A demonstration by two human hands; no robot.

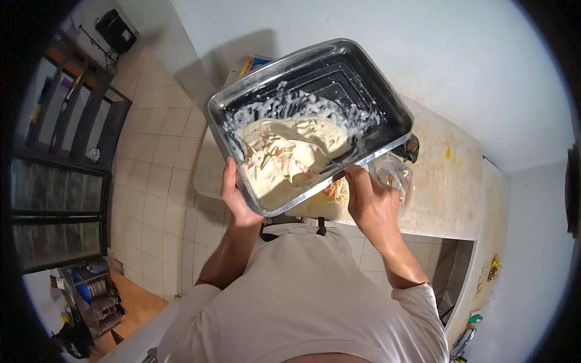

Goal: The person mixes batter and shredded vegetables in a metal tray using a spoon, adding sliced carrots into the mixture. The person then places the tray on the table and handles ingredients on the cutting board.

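Note:
A rectangular metal tray (348, 81) is held up in front of me, tilted, with its near left corner lowest. A thick creamy mixture with orange shreds (281, 151) has gathered in its lower part, and white smears coat the base above. My left hand (237, 196) grips the tray at the near left corner, thumb on the outer side. Pinched in my right hand (372, 199), by the near rim, is the handle of a metal spoon (328, 160). The spoon's bowl end is sunk in the mixture and hidden.
Below the tray, shredded vegetables (338, 191) and a clear plastic bag (394, 174) lie on the pale stained table (442, 187). A black crumpled item (412, 148) is beside the bag. Dark shelves (66, 103) stand at the left, across the tiled floor (157, 151).

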